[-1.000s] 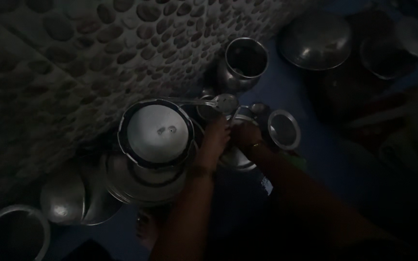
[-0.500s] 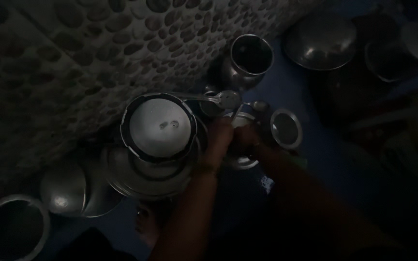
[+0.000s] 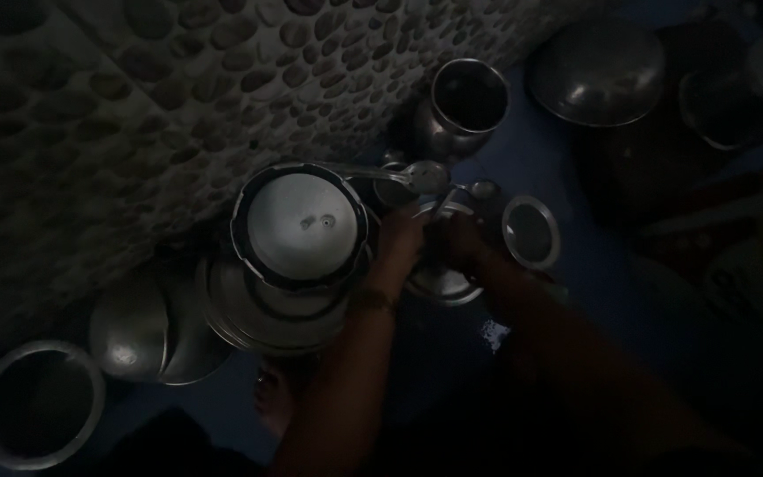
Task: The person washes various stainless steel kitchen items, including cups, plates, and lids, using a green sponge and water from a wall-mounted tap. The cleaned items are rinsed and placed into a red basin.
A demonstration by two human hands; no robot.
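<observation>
Both hands, left hand (image 3: 402, 237) & right hand (image 3: 458, 240), on small steel dish (image 3: 441, 284); grip prob. closed, too dark to tell.

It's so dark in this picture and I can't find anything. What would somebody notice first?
The brightest thing is the pale round lid in the middle, sitting on a stack of metal vessels beside the pebble-patterned wall. Just right of it, the left hand and right hand meet over a small shiny metal vessel. More steel pots ring them, like the round-bellied pot above and a big upturned bowl at the top right.
</observation>
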